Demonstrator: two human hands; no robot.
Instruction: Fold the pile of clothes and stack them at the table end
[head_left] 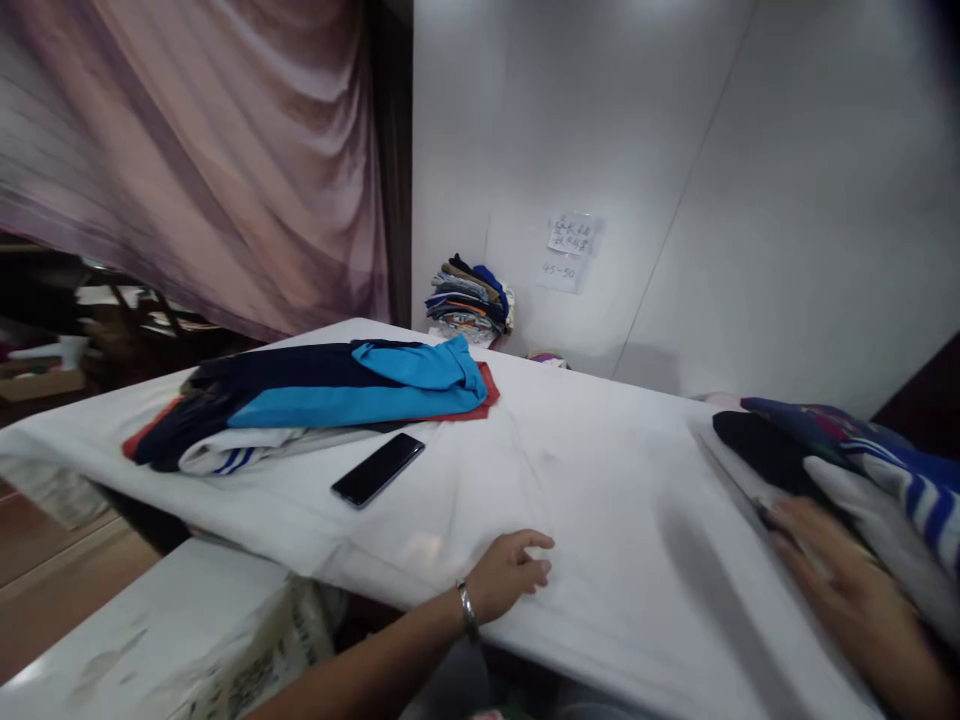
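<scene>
My left hand (511, 578), with a silver bracelet at the wrist, rests low over the front of the white-covered table (592, 480). Its fingers are apart and slightly curled, with nothing between them. At the right edge, my right hand (847, 590) is smeared by motion against a heap of clothes (772, 445) in black, white and blue. A small dark spot shows near its fingertips; whether it holds anything is unclear. Left of my left hand lies a black phone (379, 470), face up. Behind the phone sits a stack of folded garments (322, 400) in navy, bright blue, red and striped white.
A tall pile of folded clothes (469, 298) stands beyond the table's back edge, against the grey wall (675, 180). Handwritten paper notes (570, 250) are stuck there. A pinkish curtain (247, 150) hangs at the left. A white surface (142, 620) with a printed bag (277, 640) is at the lower left.
</scene>
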